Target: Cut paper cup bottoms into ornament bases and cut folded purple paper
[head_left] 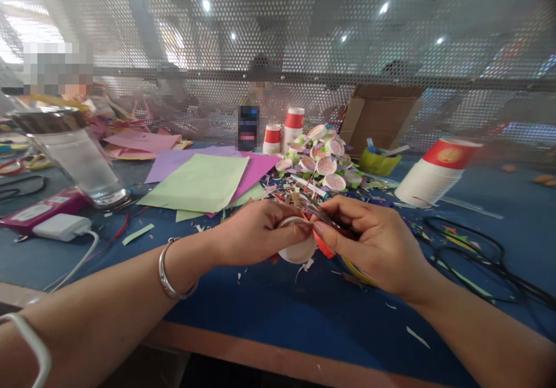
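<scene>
This view looks out from my head, facing forward and tipped down over the table [278, 307]. My left fingers [284, 236] and right fingers [347, 207] sit close, just below the middle — my forearms [469, 324] run in from the lower corners. The table's near edge crosses the bottom; beyond, the view reaches the perforated screen [299, 6] along the top. It's wide — the glass [82, 156] and right-hand cup stack [438, 174] lean outward.
</scene>
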A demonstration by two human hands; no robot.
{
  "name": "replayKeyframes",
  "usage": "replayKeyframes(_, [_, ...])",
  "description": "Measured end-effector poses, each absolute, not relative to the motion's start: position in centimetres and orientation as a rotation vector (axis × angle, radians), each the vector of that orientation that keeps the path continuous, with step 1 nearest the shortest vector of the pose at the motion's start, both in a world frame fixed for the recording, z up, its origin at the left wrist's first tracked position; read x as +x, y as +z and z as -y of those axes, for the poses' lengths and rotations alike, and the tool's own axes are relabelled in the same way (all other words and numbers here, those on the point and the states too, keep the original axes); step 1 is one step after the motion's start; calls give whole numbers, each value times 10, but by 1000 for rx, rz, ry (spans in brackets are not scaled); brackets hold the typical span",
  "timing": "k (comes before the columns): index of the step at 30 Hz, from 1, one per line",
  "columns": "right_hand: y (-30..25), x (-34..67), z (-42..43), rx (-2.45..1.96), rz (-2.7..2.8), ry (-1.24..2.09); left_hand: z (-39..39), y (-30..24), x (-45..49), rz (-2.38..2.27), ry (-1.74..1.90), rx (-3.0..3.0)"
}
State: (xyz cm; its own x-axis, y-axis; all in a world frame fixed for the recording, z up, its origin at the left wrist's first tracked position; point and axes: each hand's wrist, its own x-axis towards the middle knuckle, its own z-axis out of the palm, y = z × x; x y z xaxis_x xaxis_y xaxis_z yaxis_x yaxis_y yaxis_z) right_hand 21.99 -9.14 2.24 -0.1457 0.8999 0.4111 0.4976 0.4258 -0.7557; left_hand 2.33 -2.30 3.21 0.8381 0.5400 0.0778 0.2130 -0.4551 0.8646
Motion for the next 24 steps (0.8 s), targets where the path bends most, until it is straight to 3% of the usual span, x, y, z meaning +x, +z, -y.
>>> replayKeyframes(15, [27,218,95,-1202,1737,648,32,29,22,-490,806,2746])
replayKeyframes(24, [26,221,92,-1169,1643,710,36,31,23,-530,905,2610])
